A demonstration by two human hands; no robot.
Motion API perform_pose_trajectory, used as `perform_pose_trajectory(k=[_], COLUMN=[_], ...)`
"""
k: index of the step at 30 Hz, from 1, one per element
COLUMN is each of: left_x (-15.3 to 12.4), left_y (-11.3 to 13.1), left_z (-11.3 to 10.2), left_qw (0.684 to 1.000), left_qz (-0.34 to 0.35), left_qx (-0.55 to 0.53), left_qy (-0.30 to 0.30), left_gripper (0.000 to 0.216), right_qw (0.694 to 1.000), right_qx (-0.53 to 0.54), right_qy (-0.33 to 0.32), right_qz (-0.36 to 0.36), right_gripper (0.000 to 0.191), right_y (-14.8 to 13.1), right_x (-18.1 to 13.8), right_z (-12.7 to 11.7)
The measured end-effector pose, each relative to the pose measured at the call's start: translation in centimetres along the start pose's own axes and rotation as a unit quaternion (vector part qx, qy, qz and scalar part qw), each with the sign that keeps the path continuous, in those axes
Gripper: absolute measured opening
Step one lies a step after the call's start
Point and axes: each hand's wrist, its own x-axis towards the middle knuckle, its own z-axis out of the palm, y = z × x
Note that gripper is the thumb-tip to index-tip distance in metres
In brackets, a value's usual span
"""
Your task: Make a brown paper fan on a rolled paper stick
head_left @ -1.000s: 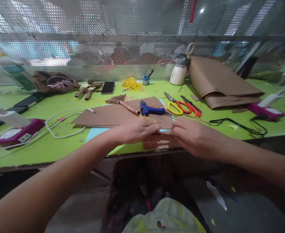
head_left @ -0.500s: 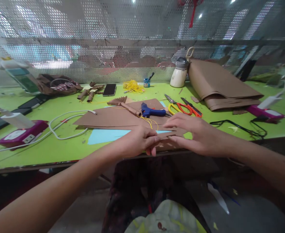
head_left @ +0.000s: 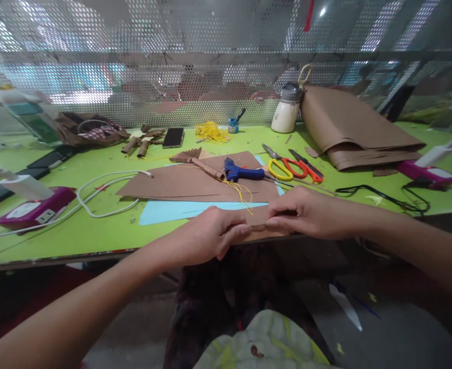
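Between my two hands, at the table's front edge, is a strip of brown paper point(head_left: 257, 217). My left hand point(head_left: 220, 229) pinches its left part, thumb on the near side. My right hand point(head_left: 293, 211) pinches it on the right, fingertips close to the left ones. Just beyond lie a light blue sheet point(head_left: 164, 213) and larger brown paper sheets point(head_left: 152, 185). On those sheets rest a blue glue gun point(head_left: 245, 173) and a rolled brown paper piece point(head_left: 206, 168) with a pleated fan end and yellow strings point(head_left: 243, 193).
Yellow-and-orange scissors point(head_left: 282, 166) and an orange-handled cutter point(head_left: 308, 166) lie right of the glue gun. A folded brown paper stack point(head_left: 358, 128) stands behind a white bottle point(head_left: 285, 114). Purple power sockets point(head_left: 37, 207) with a white cable point(head_left: 83, 197) sit left. A phone point(head_left: 173, 137) lies farther back.
My right hand has closed from spread fingers into a pinch on the brown paper strip. My left hand has shifted slightly left and nearer. The view has tilted a little.
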Motion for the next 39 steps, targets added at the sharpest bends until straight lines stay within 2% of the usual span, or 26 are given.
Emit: perform_pose_trajectory(k=[3, 5, 9, 12, 16, 19, 22, 25, 27, 29, 30, 33, 35, 39], left_x=[-0.3, -0.4, -0.6, -0.8, -0.4, 0.4, 1.0, 0.9, 0.7, 0.7, 0.9, 2.1, 3.1, 3.9], left_y=[-0.8, -1.2, -1.4, -1.3, -0.8, -0.3, -0.1, -0.5, -1.0, -1.3, -1.3, -1.0, -1.0, -1.7], left_z=[-0.1, -0.3, -0.8, -0.8, 0.3, 2.0, 3.1, 2.4, 1.0, -0.5, -1.1, -1.5, -0.9, 0.4], left_qw=[1.000, 1.000, 0.998, 0.987, 0.945, 0.896, 0.868, 0.897, 0.927, 0.940, 0.948, 0.972, 0.978, 0.974], left_qz=[-0.005, -0.003, 0.010, 0.019, 0.031, 0.071, 0.101, 0.085, 0.047, 0.025, 0.028, 0.045, 0.052, 0.074], left_qx=[-0.012, -0.021, -0.061, -0.160, -0.326, -0.436, -0.484, -0.432, -0.369, -0.306, -0.266, -0.095, 0.031, 0.118], left_qy=[-0.013, -0.016, -0.007, -0.009, -0.021, -0.045, -0.055, -0.032, 0.045, 0.146, 0.170, 0.208, 0.201, 0.180], left_gripper=[0.039, 0.040, 0.039, 0.038, 0.037, 0.035, 0.039, 0.039, 0.034, 0.032, 0.032, 0.025, 0.017, 0.021], right_qw=[0.999, 0.999, 0.997, 0.982, 0.935, 0.892, 0.872, 0.892, 0.928, 0.967, 0.980, 0.992, 0.992, 0.992], right_qx=[0.020, 0.024, 0.049, 0.167, 0.338, 0.416, 0.452, 0.423, 0.355, 0.250, 0.198, 0.098, 0.068, 0.025], right_qy=[-0.031, -0.030, 0.046, 0.081, 0.092, 0.136, 0.160, 0.157, 0.118, 0.043, 0.003, -0.079, -0.104, -0.124], right_qz=[0.014, 0.019, 0.046, 0.042, -0.052, -0.113, -0.096, -0.028, 0.006, 0.018, 0.019, 0.019, 0.021, -0.010], right_gripper=[0.029, 0.029, 0.028, 0.024, 0.035, 0.014, 0.010, 0.016, 0.021, 0.026, 0.027, 0.028, 0.029, 0.029], right_y=[0.3, 0.7, 1.7, 1.9, 1.0, 0.0, -0.5, -0.1, 0.5, 1.2, 1.5, 2.3, 2.6, 2.8], right_x=[-0.1, -0.2, -0.4, -0.6, -0.3, 0.4, 0.9, 0.7, 0.6, 0.9, 1.2, 2.6, 3.4, 4.2], right_z=[-0.3, -0.5, -0.9, -0.9, 0.1, 1.1, 1.7, 1.1, 0.2, -0.6, -0.9, -1.2, -1.1, -0.7])
